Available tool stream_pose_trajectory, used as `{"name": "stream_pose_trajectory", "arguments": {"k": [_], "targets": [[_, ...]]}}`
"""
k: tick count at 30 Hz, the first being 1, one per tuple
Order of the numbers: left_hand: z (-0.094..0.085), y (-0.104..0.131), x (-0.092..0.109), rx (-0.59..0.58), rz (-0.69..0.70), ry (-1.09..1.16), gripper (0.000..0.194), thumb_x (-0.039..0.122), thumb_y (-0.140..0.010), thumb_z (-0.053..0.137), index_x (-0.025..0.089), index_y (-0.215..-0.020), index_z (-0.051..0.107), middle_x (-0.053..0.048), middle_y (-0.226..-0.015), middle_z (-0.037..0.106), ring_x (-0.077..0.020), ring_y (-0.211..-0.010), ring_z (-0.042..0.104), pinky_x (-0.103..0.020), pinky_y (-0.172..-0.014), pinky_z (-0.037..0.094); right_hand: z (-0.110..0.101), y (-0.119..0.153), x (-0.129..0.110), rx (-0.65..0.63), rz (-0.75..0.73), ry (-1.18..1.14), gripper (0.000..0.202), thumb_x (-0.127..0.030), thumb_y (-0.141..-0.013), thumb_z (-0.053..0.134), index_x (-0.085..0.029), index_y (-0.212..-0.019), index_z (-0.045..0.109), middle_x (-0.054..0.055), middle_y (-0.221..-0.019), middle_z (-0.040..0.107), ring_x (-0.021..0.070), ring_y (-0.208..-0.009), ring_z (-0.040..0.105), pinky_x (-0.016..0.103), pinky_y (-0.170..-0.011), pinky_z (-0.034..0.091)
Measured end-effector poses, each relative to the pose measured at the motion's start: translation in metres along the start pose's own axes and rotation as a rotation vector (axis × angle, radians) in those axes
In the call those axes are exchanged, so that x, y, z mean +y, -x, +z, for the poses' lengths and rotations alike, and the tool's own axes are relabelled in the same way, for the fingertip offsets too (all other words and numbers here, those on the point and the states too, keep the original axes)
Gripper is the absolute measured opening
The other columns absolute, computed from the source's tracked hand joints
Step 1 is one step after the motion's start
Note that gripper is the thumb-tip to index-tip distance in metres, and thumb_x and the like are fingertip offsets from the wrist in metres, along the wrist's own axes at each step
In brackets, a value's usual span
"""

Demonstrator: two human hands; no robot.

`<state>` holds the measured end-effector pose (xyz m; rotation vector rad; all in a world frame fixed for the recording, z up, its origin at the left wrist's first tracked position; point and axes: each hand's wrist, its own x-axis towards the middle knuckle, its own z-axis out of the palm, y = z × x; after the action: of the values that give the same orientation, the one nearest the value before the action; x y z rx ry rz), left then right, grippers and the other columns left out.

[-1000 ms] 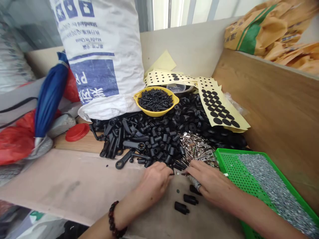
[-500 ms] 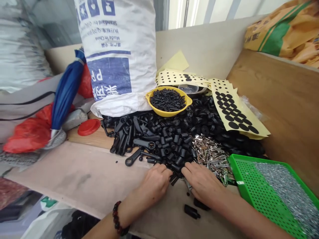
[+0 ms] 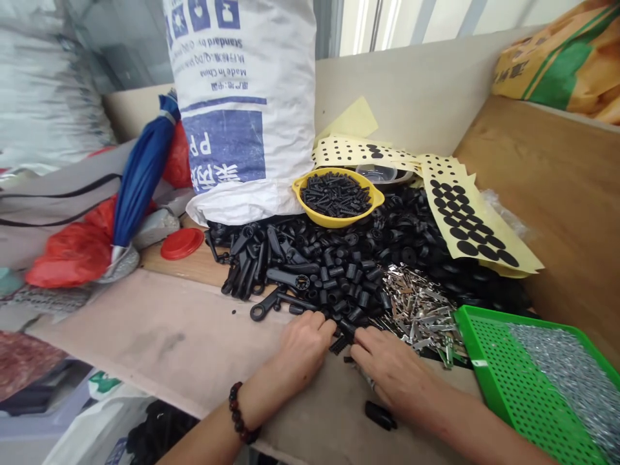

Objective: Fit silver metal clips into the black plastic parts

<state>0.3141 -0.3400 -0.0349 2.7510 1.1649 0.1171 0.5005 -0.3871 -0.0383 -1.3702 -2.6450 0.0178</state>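
Observation:
My left hand and my right hand lie side by side at the near edge of a big heap of black plastic parts. Their fingertips meet over a small ribbed black piece; the grip itself is hidden by the fingers. A pile of small shiny metal clips lies just right of my right hand. One short black cylinder rests on the board under my right wrist. A dark bead bracelet circles my left wrist.
A yellow bowl of black screws sits behind the heap, before a tall white sack. Yellow sheets of black round stickers lie at right. A green perforated tray holds tiny metal bits. A red lid and blue umbrella lie left.
The view has swung left, so everything sits further right in frame. Both hands stay together at the heap's edge, fingertips closing in on the small ribbed piece.

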Motion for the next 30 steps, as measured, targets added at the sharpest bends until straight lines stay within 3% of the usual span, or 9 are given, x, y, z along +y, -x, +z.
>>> {"name": "stream_pose_trajectory", "arguments": {"k": [6, 10, 13, 15, 17, 20, 22, 26, 30], "targets": [[-0.007, -0.005, 0.0, -0.008, 0.057, -0.123, 0.018, 0.002, -0.086, 0.043, 0.018, -0.088, 0.053, -0.004, -0.089, 0.052, -0.0208, -0.081, 0.047, -0.03, -0.066, 0.04, -0.017, 0.006, 0.015, -0.033, 0.057, -0.151, 0.04, 0.005, -0.05, 0.04, -0.021, -0.078, 0.049, 0.003, -0.078, 0.061, 0.0199, -0.074, 0.057, 0.028, -0.064, 0.043], [-0.009, -0.01, -0.002, 0.043, 0.112, -0.029, 0.014, 0.008, -0.088, 0.044, 0.016, -0.082, 0.054, -0.006, -0.091, 0.054, -0.0212, -0.084, 0.047, -0.031, -0.071, 0.042, -0.024, 0.011, 0.022, 0.047, 0.091, -0.318, 0.047, 0.003, -0.05, 0.037, -0.02, -0.088, 0.049, 0.005, -0.084, 0.061, 0.0203, -0.079, 0.058, 0.029, -0.068, 0.047], [-0.012, -0.013, -0.002, 0.163, 0.083, 0.312, 0.009, 0.012, -0.084, 0.051, 0.015, -0.088, 0.058, -0.005, -0.089, 0.058, -0.0201, -0.086, 0.05, -0.031, -0.076, 0.042, -0.029, 0.016, 0.022, 0.096, 0.119, -0.428, 0.054, 0.002, -0.05, 0.035, -0.022, -0.097, 0.05, 0.005, -0.09, 0.062, 0.0194, -0.085, 0.059, 0.029, -0.073, 0.049], [-0.017, -0.015, 0.002, 0.218, -0.03, 0.655, 0.021, 0.014, -0.081, 0.053, 0.016, -0.102, 0.06, -0.003, -0.089, 0.06, -0.0174, -0.082, 0.052, -0.029, -0.074, 0.043, -0.033, 0.018, 0.02, 0.106, 0.146, -0.487, 0.055, 0.001, -0.051, 0.034, -0.023, -0.098, 0.05, 0.004, -0.092, 0.062, 0.019, -0.087, 0.06, 0.03, -0.074, 0.049], [-0.023, -0.017, 0.009, 0.184, -0.162, 1.042, 0.028, 0.021, -0.081, 0.055, 0.017, -0.107, 0.06, -0.002, -0.085, 0.06, -0.0145, -0.075, 0.054, -0.025, -0.067, 0.043, -0.036, 0.02, 0.018, 0.115, 0.159, -0.54, 0.053, 0.0, -0.053, 0.034, -0.024, -0.098, 0.05, 0.003, -0.091, 0.063, 0.019, -0.086, 0.061, 0.03, -0.073, 0.049], [-0.027, -0.022, 0.021, 0.085, -0.352, 1.604, 0.028, 0.032, -0.072, 0.067, 0.015, -0.094, 0.062, 0.001, -0.07, 0.059, -0.0101, -0.059, 0.053, -0.02, -0.054, 0.041, -0.04, 0.021, 0.016, 0.142, 0.156, -0.602, 0.052, 0.0, -0.052, 0.034, -0.024, -0.096, 0.049, 0.002, -0.086, 0.062, 0.0176, -0.08, 0.061, 0.027, -0.069, 0.049], [-0.026, -0.024, 0.029, 0.06, -0.46, 1.861, 0.037, 0.034, -0.064, 0.076, 0.015, -0.09, 0.058, 0.002, -0.064, 0.058, -0.0086, -0.053, 0.054, -0.018, -0.051, 0.041, -0.043, 0.022, 0.016, 0.182, 0.148, -0.61, 0.052, 0.0, -0.052, 0.034, -0.024, -0.095, 0.049, 0.001, -0.083, 0.061, 0.0169, -0.077, 0.06, 0.026, -0.066, 0.048], [-0.019, -0.023, 0.04, 0.004, -0.493, 2.029, 0.05, 0.035, -0.06, 0.081, 0.012, -0.098, 0.058, -0.001, -0.062, 0.064, -0.0089, -0.052, 0.059, -0.017, -0.054, 0.046, -0.049, 0.023, 0.018, 0.245, 0.124, -0.578, 0.053, 0.0, -0.05, 0.033, -0.023, -0.095, 0.049, 0.001, -0.082, 0.06, 0.0169, -0.077, 0.06, 0.026, -0.065, 0.048], [-0.013, -0.021, 0.05, -0.019, -0.485, 2.022, 0.045, 0.037, -0.059, 0.083, 0.011, -0.085, 0.058, -0.005, -0.063, 0.068, -0.008, -0.048, 0.058, -0.016, -0.051, 0.045, -0.05, 0.024, 0.015, 0.3, 0.14, -0.507, 0.047, 0.0, -0.055, 0.034, -0.023, -0.093, 0.049, 0.002, -0.08, 0.059, 0.0171, -0.074, 0.058, 0.026, -0.063, 0.047]]}}
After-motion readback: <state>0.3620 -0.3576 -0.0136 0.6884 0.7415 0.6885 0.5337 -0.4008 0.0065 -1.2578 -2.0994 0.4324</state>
